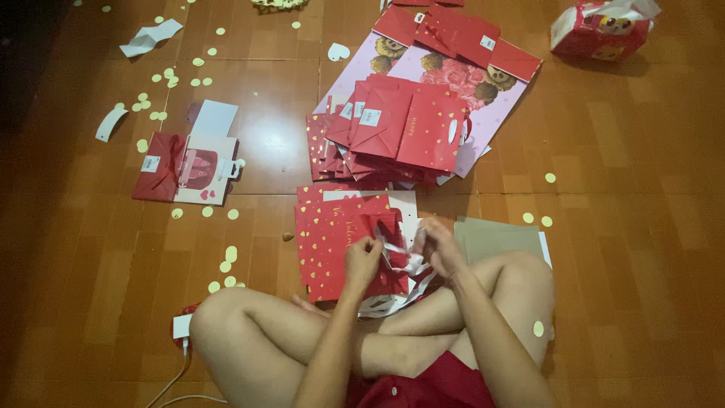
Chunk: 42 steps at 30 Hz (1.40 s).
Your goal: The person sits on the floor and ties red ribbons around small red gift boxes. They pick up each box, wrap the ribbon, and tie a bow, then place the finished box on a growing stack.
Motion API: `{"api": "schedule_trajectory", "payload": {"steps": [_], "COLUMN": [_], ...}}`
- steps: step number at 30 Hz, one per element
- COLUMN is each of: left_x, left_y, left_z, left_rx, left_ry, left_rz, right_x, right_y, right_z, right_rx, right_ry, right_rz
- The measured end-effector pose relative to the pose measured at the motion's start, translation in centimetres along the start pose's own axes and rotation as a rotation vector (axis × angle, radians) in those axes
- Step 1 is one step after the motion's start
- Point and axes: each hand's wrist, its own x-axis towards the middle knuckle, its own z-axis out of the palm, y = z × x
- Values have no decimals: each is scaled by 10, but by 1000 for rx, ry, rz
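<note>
I sit cross-legged on a wooden floor. My left hand and my right hand are both pinched on a white ribbon above a flat red paper bag with gold hearts. More white ribbon loops lie under my hands by my legs. A pile of folded red gift bags lies further ahead, partly on larger pink bags printed with bears and roses.
A red and white gift bag lies at the left. Grey cardboard sheets sit by my right knee. A red tissue pack is at the far right. Small yellow paper dots are scattered about. A white charger and cable lie by my left knee.
</note>
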Motion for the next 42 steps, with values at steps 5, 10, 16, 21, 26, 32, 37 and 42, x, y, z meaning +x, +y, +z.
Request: {"api": "schedule_trajectory", "payload": {"steps": [5,10,16,21,26,32,37,42], "left_x": [3,-2,-16,-30,-42,-54,-68,-75], "left_y": [2,30,82,115,137,161,181,192], "left_z": [-10,-21,-44,-63,-76,-84,-93,-106], "left_rx": [-46,-76,-21,-48,-162,-242,7,384], "left_ry": [92,102,127,89,169,142,385,566], "left_rz": [74,120,155,212,254,308,560,870], "right_x": [-6,-19,-7,0,-7,-32,-29,-17], "right_y": [16,11,9,21,-13,-56,-51,-18], "right_z": [26,52,54,64,95,134,124,79], "right_rx": [-775,-857,-1311,-962,-905,-1395,-1596,-1916], "right_ry": [-66,-141,-201,-246,-237,-336,-129,-241], "right_rz": [319,247,81,28,-39,-113,-470,-688]}}
